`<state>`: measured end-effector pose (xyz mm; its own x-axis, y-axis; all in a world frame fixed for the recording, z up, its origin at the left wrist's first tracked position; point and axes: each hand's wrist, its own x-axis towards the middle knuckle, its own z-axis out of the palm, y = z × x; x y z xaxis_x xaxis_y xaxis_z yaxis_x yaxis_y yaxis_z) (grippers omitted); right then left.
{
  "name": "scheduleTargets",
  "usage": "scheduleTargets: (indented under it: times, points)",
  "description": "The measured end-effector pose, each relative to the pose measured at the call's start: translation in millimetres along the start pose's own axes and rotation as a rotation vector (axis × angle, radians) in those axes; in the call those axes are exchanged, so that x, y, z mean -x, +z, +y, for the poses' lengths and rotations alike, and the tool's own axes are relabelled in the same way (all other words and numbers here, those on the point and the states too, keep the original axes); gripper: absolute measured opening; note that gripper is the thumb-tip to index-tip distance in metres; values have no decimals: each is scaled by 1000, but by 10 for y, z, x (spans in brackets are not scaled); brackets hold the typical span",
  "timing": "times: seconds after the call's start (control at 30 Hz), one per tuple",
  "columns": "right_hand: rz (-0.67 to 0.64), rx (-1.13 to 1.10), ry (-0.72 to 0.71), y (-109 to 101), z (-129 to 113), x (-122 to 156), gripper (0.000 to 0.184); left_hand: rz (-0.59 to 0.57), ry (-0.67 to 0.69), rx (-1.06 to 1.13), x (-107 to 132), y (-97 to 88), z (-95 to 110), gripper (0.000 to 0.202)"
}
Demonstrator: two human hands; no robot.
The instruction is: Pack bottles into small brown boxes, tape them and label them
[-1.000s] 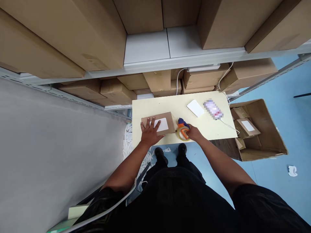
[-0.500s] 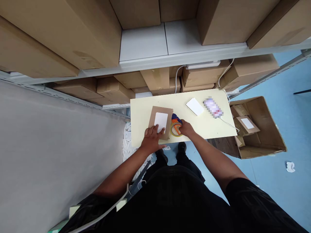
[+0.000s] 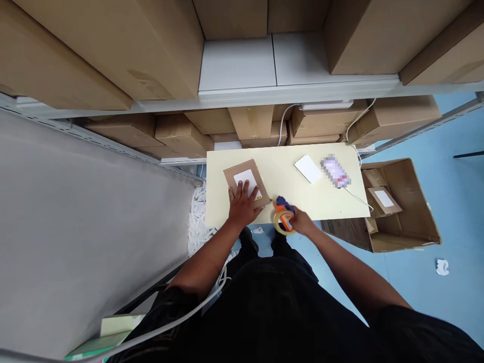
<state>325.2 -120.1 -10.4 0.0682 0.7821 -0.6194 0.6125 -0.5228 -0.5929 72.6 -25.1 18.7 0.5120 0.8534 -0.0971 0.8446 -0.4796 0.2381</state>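
Note:
A small flat cardboard box (image 3: 260, 182) lies turned at an angle on the cream table (image 3: 219, 201). On its top is a white label (image 3: 245, 177) with a small yellow mark at its lower corner. My left hand (image 3: 243, 205) lies spread over the label and the near part of the box. Just right of the box, my right hand (image 3: 300, 221) grips an orange and blue tape dispenser (image 3: 282, 204) with a roll of yellowish tape. The dispenser hangs over the table's front edge, apart from the box.
A stack of white labels (image 3: 308, 168) and a blurred-out phone (image 3: 336, 172) on a cable lie at the table's right. Beyond stands a large open carton (image 3: 414, 212) holding small boxes. Shelves (image 3: 242, 93) with cardboard boxes rise behind; a grey wall (image 3: 94, 217) is at left.
The box has turned on the table under my left hand. My right hand has drawn the tape dispenser away from the box, toward me and slightly right. The view has shifted a little.

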Motion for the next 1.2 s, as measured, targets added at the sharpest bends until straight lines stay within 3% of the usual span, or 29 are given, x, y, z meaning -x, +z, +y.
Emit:
scheduleTargets:
  times: [0.1,0.2,0.3,0.4,0.53,0.6,0.7,0.8,0.87,0.93,1.03,1.2]
  points:
    - [54,-203,11,435,57,233,59,-4,-73,13,-12,29,186,88]
    - [111,-247,111,572,-93,145,54,-68,-96,14,95,-12,230,100]
    - [80,-139,100,302,-283,-143,52,-164,57,-3,206,-128,11,104]
    - [-9,48,36,-83,-477,-455,51,-184,228,-26,193,-214,-308,92]
    - [-51,198,-1,-329,-681,-663,53,-122,220,-42,74,-188,-502,87]
    - [-25,215,-19,-342,-653,-598,54,-109,200,-44,44,-159,-492,87]
    - [-3,233,-58,-312,-386,-267,57,-104,196,-58,47,-147,-448,87]
    - [-50,306,-90,-242,-51,175,63,-101,191,-53,62,-154,-429,86]
    - [-109,388,-123,-163,36,371,67,-102,190,-39,63,-153,-430,87]
    - [-179,484,-169,-73,-42,405,67,-99,193,-33,59,-151,-442,87]
    - [-233,612,-227,-20,-337,198,61,-91,203,-31,55,-155,-478,87]
    - [-274,707,-300,-211,-651,-91,59,-94,204,-21,56,-163,-529,87]
